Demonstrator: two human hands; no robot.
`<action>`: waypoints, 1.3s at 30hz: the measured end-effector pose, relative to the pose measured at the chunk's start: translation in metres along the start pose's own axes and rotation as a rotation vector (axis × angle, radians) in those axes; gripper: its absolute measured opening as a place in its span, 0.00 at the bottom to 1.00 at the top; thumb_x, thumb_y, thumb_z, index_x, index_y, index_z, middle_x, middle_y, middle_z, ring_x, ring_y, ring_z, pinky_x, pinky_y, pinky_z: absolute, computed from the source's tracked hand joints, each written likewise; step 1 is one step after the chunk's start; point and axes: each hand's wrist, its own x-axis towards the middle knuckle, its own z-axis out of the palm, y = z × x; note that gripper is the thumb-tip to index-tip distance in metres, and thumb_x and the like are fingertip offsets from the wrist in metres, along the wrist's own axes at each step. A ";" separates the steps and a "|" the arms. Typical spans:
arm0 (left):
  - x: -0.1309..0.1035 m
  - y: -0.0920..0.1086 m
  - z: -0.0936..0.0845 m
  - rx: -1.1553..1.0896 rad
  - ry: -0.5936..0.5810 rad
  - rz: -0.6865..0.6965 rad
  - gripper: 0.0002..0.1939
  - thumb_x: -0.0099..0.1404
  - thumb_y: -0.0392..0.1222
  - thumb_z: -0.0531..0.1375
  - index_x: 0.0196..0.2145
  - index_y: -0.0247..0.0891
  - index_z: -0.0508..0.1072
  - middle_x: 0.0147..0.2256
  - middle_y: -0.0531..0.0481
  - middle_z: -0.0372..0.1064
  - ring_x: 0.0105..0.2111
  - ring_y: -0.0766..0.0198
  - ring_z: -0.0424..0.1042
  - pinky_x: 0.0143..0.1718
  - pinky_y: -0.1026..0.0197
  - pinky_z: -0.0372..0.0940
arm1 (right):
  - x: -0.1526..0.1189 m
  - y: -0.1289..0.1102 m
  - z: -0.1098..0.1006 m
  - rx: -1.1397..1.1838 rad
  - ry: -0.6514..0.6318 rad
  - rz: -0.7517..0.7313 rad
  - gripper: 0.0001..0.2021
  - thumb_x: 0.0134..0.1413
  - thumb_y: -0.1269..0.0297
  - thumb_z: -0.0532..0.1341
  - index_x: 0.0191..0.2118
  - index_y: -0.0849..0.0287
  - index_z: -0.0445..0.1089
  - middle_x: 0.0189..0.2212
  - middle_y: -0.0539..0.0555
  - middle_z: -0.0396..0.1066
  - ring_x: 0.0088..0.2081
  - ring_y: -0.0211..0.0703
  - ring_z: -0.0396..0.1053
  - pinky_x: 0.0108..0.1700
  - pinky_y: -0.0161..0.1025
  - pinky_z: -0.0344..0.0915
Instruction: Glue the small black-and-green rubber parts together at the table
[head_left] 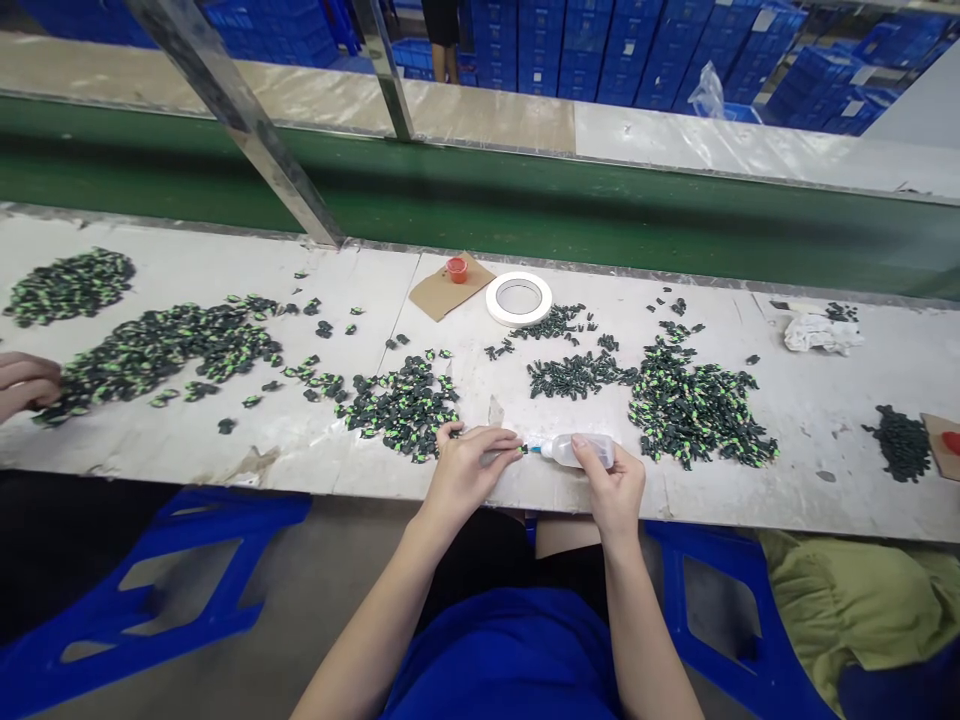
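Observation:
Between its fingertips my left hand (478, 458) pinches a small dark plastic part (525, 449). My right hand (613, 485) is wrapped round a clear squeeze bottle (564, 450) lying nearly level, its thin blue tip pointing left, at or very near the part; whether they touch I cannot tell. Left of my left hand lies a pile of dark and bright-green parts (405, 405). A larger pile of similar green-marked parts (694, 405) is to the right of my right hand. Small plain dark pieces (574, 375) lie beyond the bottle.
A white tape roll (519, 299) and a red cup (457, 268) on cardboard (431, 293) stand farther back. At far left, another person's hand (28, 384) touches a long heap of parts (165, 345). A crumpled white cloth (821, 334) lies right. Blue stools (739, 610) flank me.

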 end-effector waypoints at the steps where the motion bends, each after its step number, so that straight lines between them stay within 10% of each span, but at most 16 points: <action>1: 0.000 0.000 0.000 0.000 0.000 -0.001 0.04 0.59 0.38 0.66 0.33 0.44 0.74 0.35 0.53 0.81 0.40 0.57 0.78 0.53 0.47 0.49 | 0.000 0.000 0.000 -0.001 0.004 0.004 0.14 0.45 0.55 0.65 0.22 0.62 0.75 0.18 0.51 0.71 0.24 0.41 0.67 0.28 0.36 0.64; 14: 0.016 0.015 -0.018 0.018 -0.219 -0.047 0.07 0.57 0.42 0.65 0.35 0.43 0.75 0.38 0.50 0.79 0.42 0.54 0.76 0.55 0.45 0.50 | 0.005 0.014 -0.010 0.163 0.259 -0.097 0.17 0.45 0.54 0.67 0.37 0.62 0.72 0.34 0.57 0.75 0.36 0.48 0.73 0.38 0.43 0.69; 20: 0.049 0.033 -0.010 0.196 -0.031 -0.026 0.05 0.63 0.39 0.59 0.34 0.41 0.77 0.39 0.46 0.78 0.44 0.51 0.72 0.51 0.46 0.53 | 0.018 0.024 -0.003 0.128 0.220 -0.151 0.25 0.40 0.59 0.70 0.45 0.58 0.64 0.42 0.59 0.74 0.46 0.49 0.72 0.50 0.48 0.67; 28: 0.066 0.035 0.009 0.331 -0.076 0.043 0.08 0.66 0.34 0.56 0.36 0.38 0.76 0.38 0.43 0.76 0.45 0.50 0.68 0.46 0.48 0.55 | 0.007 0.027 -0.003 -0.098 0.270 -0.405 0.32 0.44 0.61 0.70 0.55 0.58 0.59 0.49 0.63 0.68 0.50 0.50 0.68 0.48 0.48 0.68; 33: 0.060 0.029 0.010 0.295 -0.075 0.060 0.09 0.67 0.33 0.54 0.36 0.39 0.74 0.39 0.46 0.75 0.44 0.53 0.66 0.44 0.52 0.55 | -0.013 0.018 -0.002 -0.265 0.397 -0.760 0.19 0.49 0.69 0.68 0.47 0.56 0.65 0.38 0.56 0.70 0.38 0.44 0.70 0.33 0.40 0.69; 39: 0.057 0.020 0.018 0.327 -0.082 0.110 0.08 0.65 0.30 0.55 0.34 0.40 0.72 0.38 0.45 0.73 0.45 0.53 0.64 0.43 0.53 0.56 | -0.018 0.010 0.007 -0.336 0.251 -0.773 0.07 0.56 0.69 0.64 0.40 0.57 0.67 0.32 0.54 0.70 0.32 0.42 0.70 0.30 0.39 0.70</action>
